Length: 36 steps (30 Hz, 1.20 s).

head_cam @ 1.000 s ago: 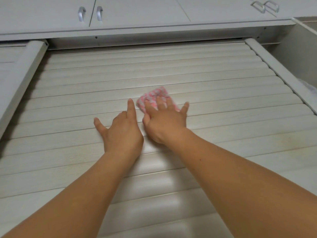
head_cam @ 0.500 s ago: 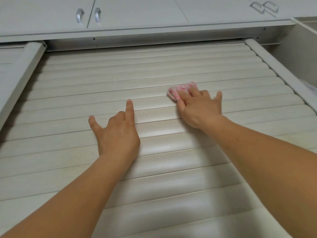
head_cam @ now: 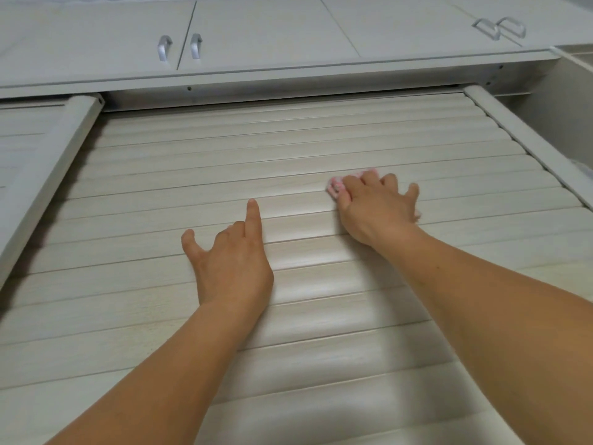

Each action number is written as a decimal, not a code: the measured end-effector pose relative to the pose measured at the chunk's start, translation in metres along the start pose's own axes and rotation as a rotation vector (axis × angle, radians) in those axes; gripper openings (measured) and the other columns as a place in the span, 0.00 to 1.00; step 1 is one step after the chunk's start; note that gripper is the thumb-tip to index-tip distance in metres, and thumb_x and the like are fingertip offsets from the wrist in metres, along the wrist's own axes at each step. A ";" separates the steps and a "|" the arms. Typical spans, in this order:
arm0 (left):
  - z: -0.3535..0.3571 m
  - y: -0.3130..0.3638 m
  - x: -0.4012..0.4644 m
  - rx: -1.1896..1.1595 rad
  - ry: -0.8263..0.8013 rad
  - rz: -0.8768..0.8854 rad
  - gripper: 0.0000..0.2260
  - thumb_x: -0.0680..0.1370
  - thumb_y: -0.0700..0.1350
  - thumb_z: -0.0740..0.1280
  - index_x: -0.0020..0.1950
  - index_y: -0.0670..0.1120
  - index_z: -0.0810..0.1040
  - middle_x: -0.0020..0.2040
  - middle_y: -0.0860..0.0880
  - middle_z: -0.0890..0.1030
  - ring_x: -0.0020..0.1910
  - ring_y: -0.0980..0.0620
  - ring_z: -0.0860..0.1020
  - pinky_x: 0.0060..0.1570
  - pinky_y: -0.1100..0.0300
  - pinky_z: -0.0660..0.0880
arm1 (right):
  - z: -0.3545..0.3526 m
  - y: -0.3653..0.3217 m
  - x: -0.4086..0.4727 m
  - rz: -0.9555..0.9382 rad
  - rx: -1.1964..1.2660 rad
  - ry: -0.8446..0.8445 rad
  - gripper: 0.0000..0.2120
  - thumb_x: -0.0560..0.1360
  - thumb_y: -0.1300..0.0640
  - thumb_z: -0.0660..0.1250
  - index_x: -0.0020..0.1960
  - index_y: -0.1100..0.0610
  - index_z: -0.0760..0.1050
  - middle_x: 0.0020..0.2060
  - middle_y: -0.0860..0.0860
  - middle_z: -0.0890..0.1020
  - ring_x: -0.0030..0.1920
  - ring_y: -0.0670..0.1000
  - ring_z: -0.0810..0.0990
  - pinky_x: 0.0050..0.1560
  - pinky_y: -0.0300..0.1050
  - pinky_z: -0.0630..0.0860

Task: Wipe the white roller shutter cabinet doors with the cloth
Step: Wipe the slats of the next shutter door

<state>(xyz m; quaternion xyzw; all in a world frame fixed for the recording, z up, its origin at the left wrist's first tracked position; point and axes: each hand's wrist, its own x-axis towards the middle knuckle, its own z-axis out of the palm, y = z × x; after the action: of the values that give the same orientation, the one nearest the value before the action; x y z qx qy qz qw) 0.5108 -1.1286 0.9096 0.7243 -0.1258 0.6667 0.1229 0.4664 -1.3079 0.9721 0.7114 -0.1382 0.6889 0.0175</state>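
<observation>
The white roller shutter door (head_cam: 288, 149) fills the middle of the view, its horizontal slats running left to right. A pink and white cloth (head_cam: 336, 188) lies bunched on a slat right of centre. My right hand (head_cam: 375, 207) covers most of it, fingers bent over it and pressing it to the shutter; only its left and top edges show. My left hand (head_cam: 231, 261) rests on the slats lower and to the left, index finger straight, thumb spread, holding nothing.
Grey side rails frame the shutter at the left (head_cam: 48, 175) and right (head_cam: 526, 149). Above it are white cabinet doors with metal handles (head_cam: 179, 48). Another slatted shutter (head_cam: 19, 149) shows at far left, and an open compartment (head_cam: 558, 101) at far right.
My right hand has slid the cloth to the right along the slats, from beside the left hand to right of centre. The left hand has stayed in place.
</observation>
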 end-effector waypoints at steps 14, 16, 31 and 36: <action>0.001 -0.004 0.001 0.000 0.028 0.025 0.34 0.72 0.35 0.52 0.76 0.48 0.43 0.52 0.52 0.72 0.55 0.50 0.72 0.68 0.39 0.47 | 0.010 -0.028 -0.001 -0.205 0.012 0.049 0.19 0.81 0.46 0.44 0.69 0.43 0.63 0.68 0.48 0.66 0.68 0.54 0.63 0.67 0.65 0.50; 0.002 -0.005 -0.001 0.001 0.023 0.028 0.34 0.71 0.35 0.52 0.76 0.48 0.43 0.48 0.53 0.68 0.54 0.50 0.72 0.68 0.39 0.47 | 0.006 -0.003 0.000 -0.145 -0.007 0.054 0.19 0.81 0.46 0.44 0.69 0.43 0.63 0.68 0.49 0.66 0.67 0.54 0.64 0.67 0.64 0.52; 0.000 0.003 0.001 0.008 0.022 -0.044 0.34 0.71 0.35 0.51 0.75 0.47 0.45 0.47 0.54 0.67 0.52 0.50 0.73 0.68 0.39 0.47 | 0.000 0.027 0.006 0.092 0.176 0.256 0.14 0.80 0.53 0.54 0.61 0.45 0.73 0.65 0.51 0.71 0.61 0.58 0.68 0.56 0.51 0.61; 0.005 0.007 -0.001 0.036 0.040 -0.068 0.33 0.72 0.35 0.51 0.76 0.46 0.46 0.55 0.50 0.73 0.55 0.49 0.73 0.68 0.39 0.46 | 0.022 -0.043 0.012 -0.435 0.162 0.053 0.20 0.82 0.47 0.48 0.73 0.44 0.60 0.74 0.48 0.59 0.75 0.52 0.54 0.70 0.55 0.52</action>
<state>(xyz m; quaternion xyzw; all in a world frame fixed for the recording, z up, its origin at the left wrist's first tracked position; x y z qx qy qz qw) 0.5132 -1.1369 0.9085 0.7168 -0.0866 0.6785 0.1350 0.4977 -1.2733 0.9902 0.7051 0.0744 0.6962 0.1120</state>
